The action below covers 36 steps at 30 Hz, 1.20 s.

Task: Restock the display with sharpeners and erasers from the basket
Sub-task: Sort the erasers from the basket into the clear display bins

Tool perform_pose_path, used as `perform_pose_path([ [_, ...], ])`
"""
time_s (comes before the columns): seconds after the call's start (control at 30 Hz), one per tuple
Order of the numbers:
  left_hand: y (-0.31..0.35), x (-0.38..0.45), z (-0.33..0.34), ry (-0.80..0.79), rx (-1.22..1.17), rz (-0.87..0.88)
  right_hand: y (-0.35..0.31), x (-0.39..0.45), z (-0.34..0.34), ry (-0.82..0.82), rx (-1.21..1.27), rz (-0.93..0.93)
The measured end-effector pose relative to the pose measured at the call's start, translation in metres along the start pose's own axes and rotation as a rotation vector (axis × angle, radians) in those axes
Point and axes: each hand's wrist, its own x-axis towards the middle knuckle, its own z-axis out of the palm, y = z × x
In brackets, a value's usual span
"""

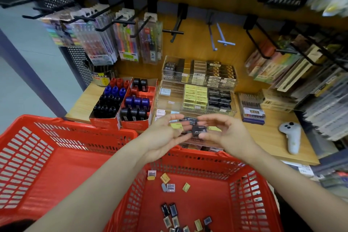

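Observation:
My left hand (pixel 165 133) is palm up above the right red basket (pixel 244 184) and holds a yellow eraser (pixel 177 126) in its palm. My right hand (pixel 224 133) pinches a black eraser (pixel 199 130) right beside the left fingertips. Behind both hands stands the clear tiered eraser display (pixel 195 98) with yellow, black and white erasers. Two red cartons of sharpeners (pixel 122 103) stand to its left. Several loose erasers and sharpeners (pixel 173 211) lie on the basket floor.
A second red basket (pixel 56 156) sits at the left with nothing visible in it. A white controller (pixel 291 135) lies on the wooden shelf at right, beside a pen box (pixel 252 109). Pen packs hang on hooks above; stationery packs crowd the right side.

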Motion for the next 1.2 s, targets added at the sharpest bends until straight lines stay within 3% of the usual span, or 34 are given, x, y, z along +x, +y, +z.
perform_pose_path([
  [0.17,-0.007,0.002,0.004,-0.063,0.039,0.003,0.002,0.000,-0.001,0.038,0.059,-0.107],
  [0.33,-0.009,0.008,0.001,-0.079,0.049,0.019,0.008,0.007,-0.002,-0.009,-0.291,-0.154],
  [0.4,-0.011,0.010,-0.002,-0.037,0.126,0.060,0.011,0.014,-0.006,-0.048,-0.474,-0.160],
  [0.57,-0.014,0.018,-0.017,0.163,0.290,0.104,0.023,0.041,-0.014,0.031,-0.791,-0.058],
  [0.77,-0.010,0.029,-0.026,0.303,0.284,0.112,0.047,0.067,0.011,-0.139,-1.135,0.005],
  [0.9,-0.009,0.032,-0.026,0.303,0.283,0.112,0.064,0.080,0.021,-0.175,-1.238,0.068],
  [1.2,-0.014,0.035,-0.022,0.262,0.258,0.098,0.085,0.083,0.030,-0.129,-1.376,0.017],
])
